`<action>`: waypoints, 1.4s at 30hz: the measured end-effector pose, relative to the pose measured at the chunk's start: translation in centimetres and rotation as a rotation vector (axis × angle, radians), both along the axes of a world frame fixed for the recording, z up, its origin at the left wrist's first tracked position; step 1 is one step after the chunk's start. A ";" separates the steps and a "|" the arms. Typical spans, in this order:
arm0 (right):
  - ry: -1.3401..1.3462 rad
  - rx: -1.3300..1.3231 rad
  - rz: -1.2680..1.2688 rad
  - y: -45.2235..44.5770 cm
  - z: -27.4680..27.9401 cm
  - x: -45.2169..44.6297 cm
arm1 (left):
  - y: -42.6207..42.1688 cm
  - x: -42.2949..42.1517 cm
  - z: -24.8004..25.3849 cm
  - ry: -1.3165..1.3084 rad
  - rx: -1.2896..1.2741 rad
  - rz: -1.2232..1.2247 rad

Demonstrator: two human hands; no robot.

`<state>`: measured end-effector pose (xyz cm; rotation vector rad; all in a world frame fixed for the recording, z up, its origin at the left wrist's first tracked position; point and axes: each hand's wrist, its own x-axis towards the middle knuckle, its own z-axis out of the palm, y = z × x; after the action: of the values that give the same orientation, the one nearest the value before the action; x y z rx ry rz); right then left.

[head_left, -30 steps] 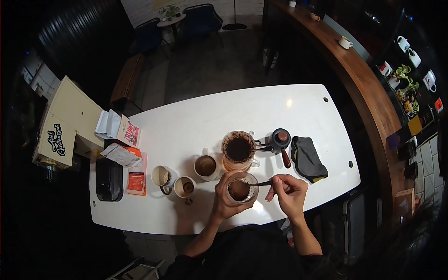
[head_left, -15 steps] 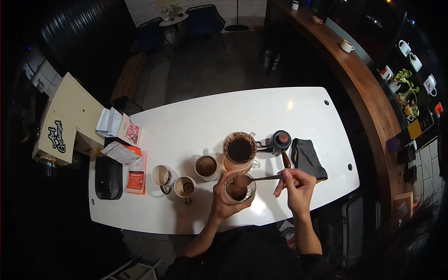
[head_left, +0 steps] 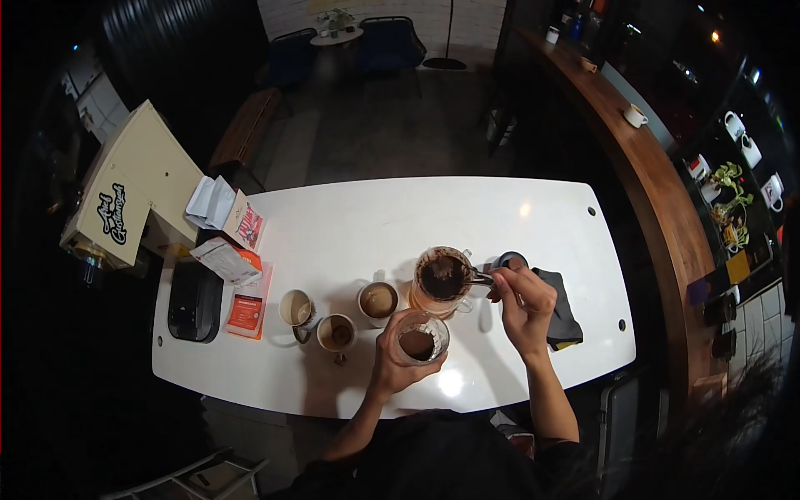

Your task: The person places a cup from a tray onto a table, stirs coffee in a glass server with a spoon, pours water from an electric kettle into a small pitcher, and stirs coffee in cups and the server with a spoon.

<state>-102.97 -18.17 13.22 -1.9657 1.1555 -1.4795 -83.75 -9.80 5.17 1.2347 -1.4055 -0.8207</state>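
Note:
My left hand (head_left: 390,360) is wrapped round a clear glass (head_left: 434,327) with brown powder in it, held over the near part of the table. My right hand (head_left: 525,307) grips a spoon (head_left: 481,279) by its handle. The spoon's tip reaches over a coffee dripper (head_left: 423,292) that holds dark grounds, with a lighter brown heap near the tip. Below the dripper is a glass server (head_left: 463,307) with a handle. A dark gooseneck kettle (head_left: 510,257) stands behind my right hand, mostly hidden by it.
Three used cups, one of them a mug (head_left: 296,308), stand left of the glass. Coffee bags (head_left: 229,260), a black tray (head_left: 195,310) and a cream grinder (head_left: 125,196) are at the left. A folded dark cloth (head_left: 557,310) lies at the right on the white table (head_left: 367,217).
My right hand has moved the spoon from over the glass, up and forward to the dripper. A lighter brown heap now shows there. The glass stays in my left hand, slightly lower.

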 end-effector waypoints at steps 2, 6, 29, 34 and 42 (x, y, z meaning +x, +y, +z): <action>0.011 0.001 0.000 0.0 0.0 0.1 | 0.0 0.1 0.1 -0.009 0.009 0.009; 0.082 -0.048 -0.023 -0.1 -0.1 -0.7 | 0.0 0.1 -0.1 0.057 0.023 -0.009; -0.433 0.427 0.074 5.1 2.0 0.2 | 0.4 1.0 0.6 0.088 -0.033 -0.043; -0.011 0.339 0.248 7.2 -0.1 2.9 | 1.6 2.9 1.5 -0.069 -0.101 -0.028; 0.105 0.434 0.558 7.6 0.0 7.6 | 4.5 7.2 0.4 0.005 -0.221 0.094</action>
<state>-95.36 -10.55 13.17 -1.8581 0.7839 -0.7759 -76.53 -5.32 5.59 1.1176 -1.3828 -0.5866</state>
